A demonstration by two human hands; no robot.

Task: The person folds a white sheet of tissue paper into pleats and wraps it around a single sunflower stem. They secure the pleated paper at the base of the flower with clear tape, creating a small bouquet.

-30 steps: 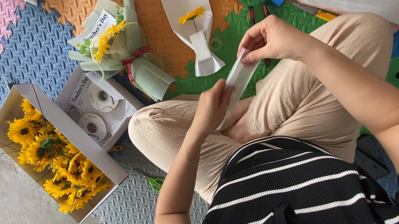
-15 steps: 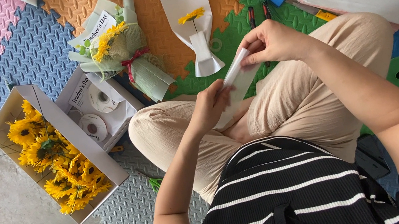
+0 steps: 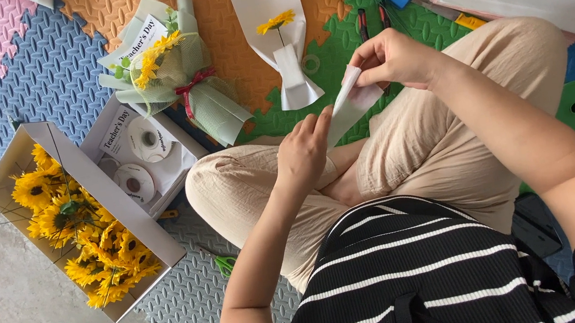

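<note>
1. I sit cross-legged on a floor of interlocking foam mats [image 3: 50,75] in pink, blue, orange and green, with bare grey concrete along the left edge.
2. My right hand [image 3: 393,57] pinches the upper end of a narrow white paper strip [image 3: 346,107] between thumb and fingertips, the fingers curled close together.
3. My left hand [image 3: 305,155] meets the lower end, its fingers nearly straight and pressed together against the strip's edge; whether it pinches or only steadies, I cannot tell.
4. The strip hangs above my lap between both hands. Its long axis runs on a slant, from the upper end at the right hand down and leftward to the left hand, which lies nearer my body.
5. Just beyond the hands lies a single sunflower in a white paper wrap [image 3: 281,35], pointing away from me.
6. Left of that rests a bouquet in pale green mesh [image 3: 178,75] tied with a red ribbon.
7. Farther left stand an open box of sunflowers [image 3: 79,228] and, touching it, a box of ribbon rolls [image 3: 140,156].
</note>
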